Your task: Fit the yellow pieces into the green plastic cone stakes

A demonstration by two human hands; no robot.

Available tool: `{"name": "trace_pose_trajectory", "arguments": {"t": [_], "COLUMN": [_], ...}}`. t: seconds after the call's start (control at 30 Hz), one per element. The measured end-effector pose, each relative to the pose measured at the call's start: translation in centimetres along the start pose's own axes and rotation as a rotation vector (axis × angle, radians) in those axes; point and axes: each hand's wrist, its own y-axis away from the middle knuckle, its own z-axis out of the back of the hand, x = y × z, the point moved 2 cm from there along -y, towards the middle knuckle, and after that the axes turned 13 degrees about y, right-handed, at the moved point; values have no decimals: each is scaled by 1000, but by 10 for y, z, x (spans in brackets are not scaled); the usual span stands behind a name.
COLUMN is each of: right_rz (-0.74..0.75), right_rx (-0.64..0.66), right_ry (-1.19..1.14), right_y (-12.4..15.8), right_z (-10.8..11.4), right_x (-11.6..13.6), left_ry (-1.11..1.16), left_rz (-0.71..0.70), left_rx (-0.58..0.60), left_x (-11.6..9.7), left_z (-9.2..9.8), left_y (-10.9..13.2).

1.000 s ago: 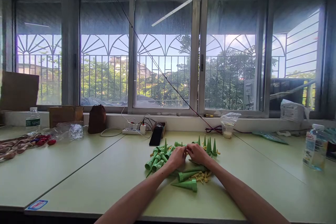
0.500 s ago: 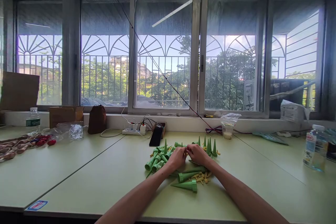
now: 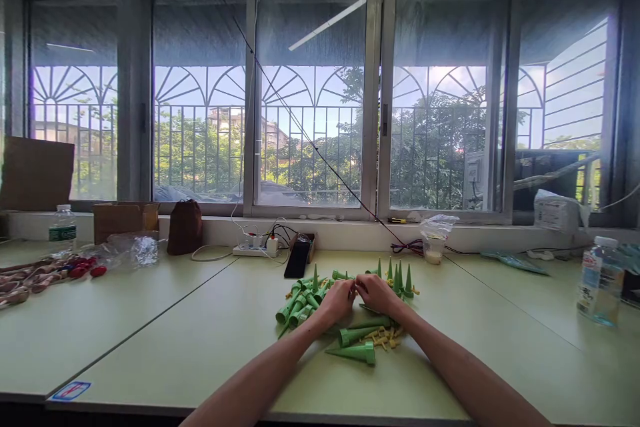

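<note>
My left hand [image 3: 340, 301] and my right hand [image 3: 373, 292] meet above the middle of the pile, fingers curled and pinched together. Whatever lies between the fingertips is too small and too covered to make out. Left of my left hand is a heap of green plastic spikes [image 3: 299, 303] with wide capped ends. Beyond my right hand, several green spikes [image 3: 399, 279] stand point up. Nearer to me, a green spike [image 3: 353, 352] lies on its side, beside small yellow plastic valve-like pieces [image 3: 384, 337] between my forearms.
A phone [image 3: 297, 259] lies near a power strip [image 3: 257, 250] at the back of the table [image 3: 165, 347]. A cup with a plastic bag [image 3: 434, 240] stands behind the spikes. To the right is a bottle [image 3: 601, 283]; a brown pouch [image 3: 185, 228] stands at the left.
</note>
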Motion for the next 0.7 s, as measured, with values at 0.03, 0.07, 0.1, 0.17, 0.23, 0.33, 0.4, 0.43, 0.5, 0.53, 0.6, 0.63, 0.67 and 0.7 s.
{"name": "trace_pose_trajectory", "arguments": {"t": [0.03,0.07,0.1,0.17,0.23,0.33,0.4,0.43,0.5,0.53,0.6,0.63,0.67,0.7], "right_rz": [1,2,4,11,15,11,5,3,1,-1,-5,-6,-4,0], "right_rx": [-1,-3,-5,-10,-12,-4,9,16,29,34,38,37,33,26], "right_ry": [2,4,6,8,11,19,26,29,34,35,35,34,32,28], "right_y": [0,0,-1,-1,0,0,0,0,-1,-1,-2,-2,-2,-2], "right_z": [-1,-1,-1,-1,-1,0,0,0,0,-1,-2,-3,-3,-4], "right_x": [0,-1,-1,-1,-1,0,1,1,1,1,0,0,-1,-1], "left_ry": [1,3,5,9,12,17,21,25,35,39,44,46,48,50], "left_rz": [1,-1,-3,-10,-22,-41,-48,-49,-48,-47,-40,-38,-36,-36], "left_rx": [-2,-4,-5,-4,-5,-10,-10,-8,-5,-4,-2,-3,-4,-5], "left_x": [0,0,0,0,0,-1,-2,-3,-4,-5,-6,-7,-7,-7], "left_z": [0,0,0,-1,-1,0,1,1,2,3,3,4,4,4], "left_y": [0,0,0,0,-1,-1,-1,0,0,0,1,1,1,1]}}
